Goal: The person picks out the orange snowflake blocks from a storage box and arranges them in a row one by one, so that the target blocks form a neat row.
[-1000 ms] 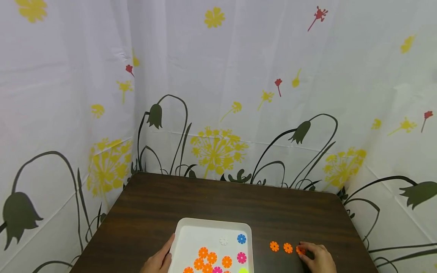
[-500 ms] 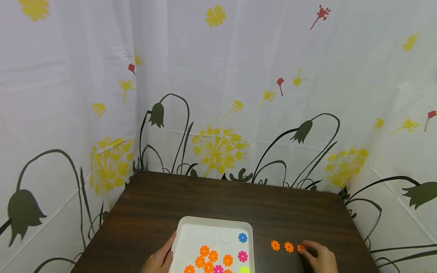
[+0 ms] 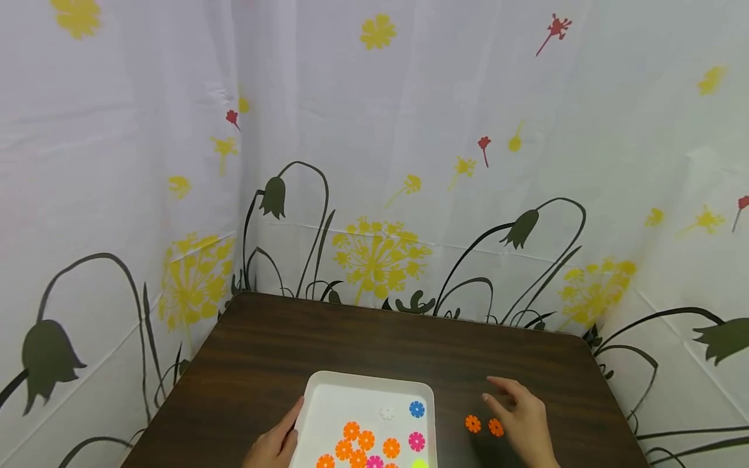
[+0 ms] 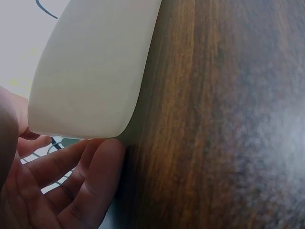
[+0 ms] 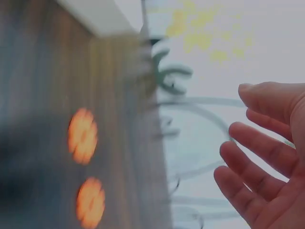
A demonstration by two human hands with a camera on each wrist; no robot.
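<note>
The left hand (image 3: 272, 443) grips the left side of a white tray with round corners (image 3: 368, 380). Its fingers press on the tray's outer wall. The right hand (image 3: 521, 416) is just above the table, its thumb and fingers apart, with nothing in its grasp. Two flat orange flower-shaped discs (image 3: 473, 424) lie near it, side by side on the table, to the right of the tray. In the tray, a bunch of orange discs (image 3: 358, 458) sits on the near side. A blue disc (image 3: 417, 409) is at the far right, with a white disc (image 3: 386, 413) to its left. A pink disc (image 3: 417, 441) and a yellow-green disc (image 3: 419, 464) sit nearer. Under everything is a dark brown wood-look table (image 3: 263, 364). Behind it hangs a white curtain with printed flowers (image 3: 351, 117).
</note>
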